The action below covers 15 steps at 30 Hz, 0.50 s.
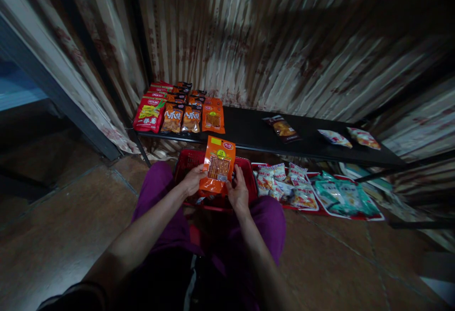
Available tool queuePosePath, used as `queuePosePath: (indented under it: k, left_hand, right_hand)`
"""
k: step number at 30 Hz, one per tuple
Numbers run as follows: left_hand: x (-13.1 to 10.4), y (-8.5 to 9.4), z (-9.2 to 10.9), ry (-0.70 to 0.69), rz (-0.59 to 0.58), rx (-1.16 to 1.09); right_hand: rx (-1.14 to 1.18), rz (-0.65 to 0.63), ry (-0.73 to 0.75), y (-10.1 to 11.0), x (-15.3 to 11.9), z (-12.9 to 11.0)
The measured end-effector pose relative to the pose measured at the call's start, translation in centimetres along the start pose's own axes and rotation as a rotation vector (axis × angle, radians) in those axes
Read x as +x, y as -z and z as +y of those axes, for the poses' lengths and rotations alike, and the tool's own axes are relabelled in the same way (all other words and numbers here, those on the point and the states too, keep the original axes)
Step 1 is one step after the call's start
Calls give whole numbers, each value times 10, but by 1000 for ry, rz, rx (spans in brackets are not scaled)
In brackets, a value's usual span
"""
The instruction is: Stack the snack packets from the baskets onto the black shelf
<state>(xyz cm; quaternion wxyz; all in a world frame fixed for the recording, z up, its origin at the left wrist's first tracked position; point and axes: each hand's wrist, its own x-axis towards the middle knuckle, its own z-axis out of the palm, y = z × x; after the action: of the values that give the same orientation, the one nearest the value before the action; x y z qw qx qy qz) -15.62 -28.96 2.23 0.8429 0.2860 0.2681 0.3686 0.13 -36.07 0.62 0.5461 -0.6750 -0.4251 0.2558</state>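
Note:
An orange snack bag [218, 166] with a clear window is held upright between my two hands, above a red basket [245, 164] at my knees. My left hand [194, 180] grips its left edge, and my right hand [239, 191] has hold of its lower right side. A matching orange bag [213, 116] stands on the black shelf [245, 123] just beyond. Beside it are rows of orange-and-black snack bags [173, 117] and red snack bags [150, 113]. The basket's contents are mostly hidden under the bag and my hands.
A dark brown bag [281, 128] and two white-and-red bags [363, 138] lie farther right on the shelf. Below stand a red basket of white snack bags [302, 197] and another of green bags [350, 195]. A striped curtain [220, 31] hangs behind; a metal post [88, 112] rises at left.

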Motion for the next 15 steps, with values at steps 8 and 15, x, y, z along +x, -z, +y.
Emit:
queuePosePath:
  k: [8,15]
  left_hand:
    - [-3,-8,-8,-1,-26,14]
    - [-6,-12,-8,-1,-3,29]
  right_hand:
    - [-376,-75,248,-10,-5,1]
    - [-296,-109,193,-15,-4,2]
